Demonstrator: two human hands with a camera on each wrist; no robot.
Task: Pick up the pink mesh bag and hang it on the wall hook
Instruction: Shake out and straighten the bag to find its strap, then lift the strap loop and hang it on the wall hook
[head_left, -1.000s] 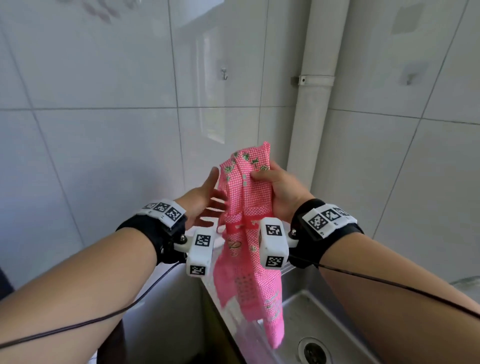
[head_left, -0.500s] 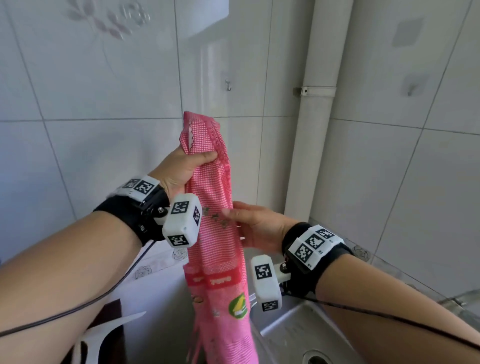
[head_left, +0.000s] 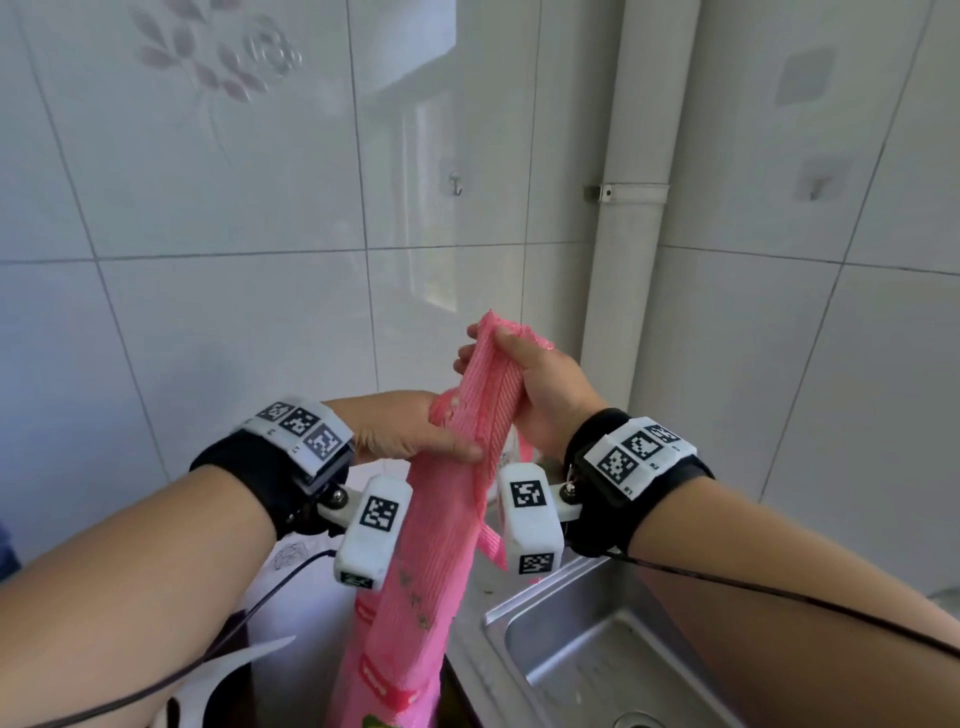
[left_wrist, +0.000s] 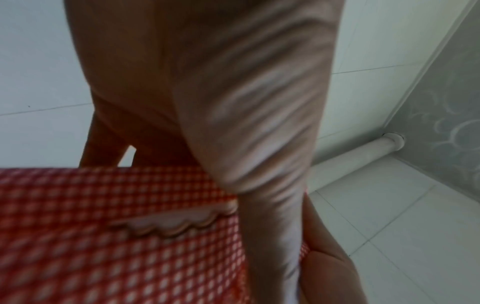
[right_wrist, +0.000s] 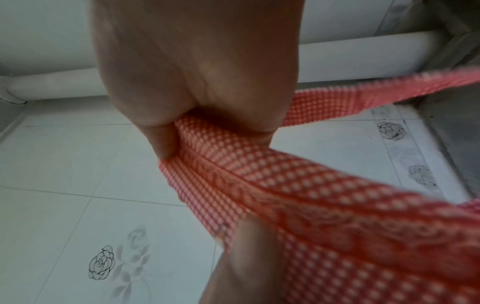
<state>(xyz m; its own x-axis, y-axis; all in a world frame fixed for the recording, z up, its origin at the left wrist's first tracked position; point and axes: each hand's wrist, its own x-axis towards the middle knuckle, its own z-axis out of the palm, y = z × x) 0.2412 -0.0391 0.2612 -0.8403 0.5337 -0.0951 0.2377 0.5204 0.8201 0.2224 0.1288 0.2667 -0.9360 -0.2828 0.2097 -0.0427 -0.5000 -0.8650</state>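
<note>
The pink mesh bag (head_left: 441, 525) hangs bunched in a long strip between both hands, above the sink's left edge. My right hand (head_left: 524, 374) grips its top end, thumb over the front. Just below, my left hand (head_left: 431, 434) holds the bag with the thumb across the mesh. A small metal wall hook (head_left: 456, 183) sits on the tiled wall above, well clear of both hands. In the right wrist view the mesh (right_wrist: 285, 185) is pinched in the fingers (right_wrist: 161, 142). The left wrist view shows the mesh (left_wrist: 103, 246) under the hand.
A white vertical pipe (head_left: 639, 208) runs down the corner right of the hook, with a second hook (head_left: 815, 189) on the right wall. A steel sink (head_left: 597, 654) lies below right. A white object (head_left: 228, 670) sits at the lower left.
My left hand has come down from the bag's top to grip lower. My right hand has risen and taken the top end. The bag now hangs lower.
</note>
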